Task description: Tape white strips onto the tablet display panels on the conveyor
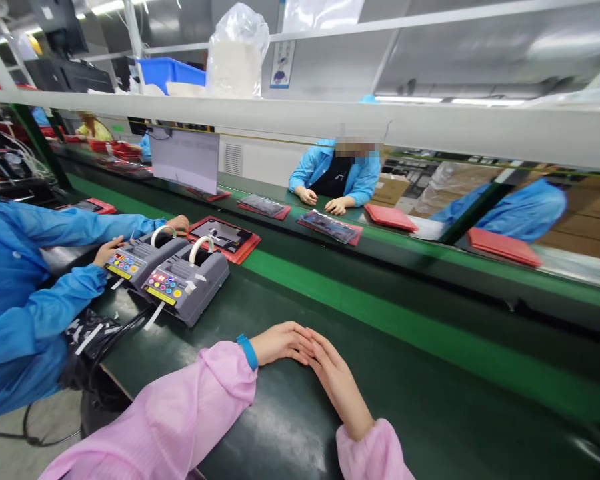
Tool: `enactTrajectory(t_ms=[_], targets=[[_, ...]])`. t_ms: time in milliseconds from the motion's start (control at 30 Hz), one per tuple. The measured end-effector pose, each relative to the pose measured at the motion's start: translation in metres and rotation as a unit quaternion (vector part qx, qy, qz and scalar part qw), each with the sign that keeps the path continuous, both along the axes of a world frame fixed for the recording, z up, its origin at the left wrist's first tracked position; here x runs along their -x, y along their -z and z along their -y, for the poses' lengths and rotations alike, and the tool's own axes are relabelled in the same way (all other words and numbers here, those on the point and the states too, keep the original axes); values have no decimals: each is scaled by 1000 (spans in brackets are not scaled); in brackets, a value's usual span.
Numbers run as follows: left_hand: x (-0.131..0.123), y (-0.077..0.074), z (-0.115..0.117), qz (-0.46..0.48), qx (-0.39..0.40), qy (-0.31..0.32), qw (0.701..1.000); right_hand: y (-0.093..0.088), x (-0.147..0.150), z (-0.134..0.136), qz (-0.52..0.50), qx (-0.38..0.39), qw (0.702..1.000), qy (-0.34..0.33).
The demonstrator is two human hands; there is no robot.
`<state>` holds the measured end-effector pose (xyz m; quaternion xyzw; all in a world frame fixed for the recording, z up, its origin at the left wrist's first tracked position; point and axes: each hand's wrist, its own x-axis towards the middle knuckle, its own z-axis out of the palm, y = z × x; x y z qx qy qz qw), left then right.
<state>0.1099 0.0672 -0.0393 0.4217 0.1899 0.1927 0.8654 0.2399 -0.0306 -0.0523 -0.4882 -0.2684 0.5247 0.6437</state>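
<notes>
My left hand (281,343), with a blue band (247,351) at the wrist, rests over the dark green table (280,413). Its fingers stretch to the right, slightly bent. My right hand (336,373) meets it from the other side, fingers long and straight, the fingertips of both hands touching. Neither one holds any object. Pink sleeves (180,413) cover both my forearms. To the left of my hands stand two grey tape dispensers (193,283) with coloured buttons and rolls of white tape.
A co-worker in blue (10,287) reaches towards the dispensers from the left. Behind them lies a red pad with a dark panel (223,237). Across the green line sits another person (337,177). Bagged dark parts (330,225) and red packets (505,247) line the far side.
</notes>
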Motion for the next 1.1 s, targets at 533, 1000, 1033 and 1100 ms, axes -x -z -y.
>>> enactTrajectory(t_ms=[533, 1000, 1033, 1100], targets=[[-3, 9, -3, 13, -2, 5, 1000, 7, -3, -2, 2, 9, 1000, 4], [-4, 8, -3, 2, -21, 5, 1000, 0, -3, 0, 25, 22, 999, 0], [-3, 7, -2, -1, -24, 3, 1000, 0, -3, 0, 25, 21, 999, -2], [-3, 7, -1, -3, -28, 0, 1000, 0, -3, 0, 25, 19, 999, -4]])
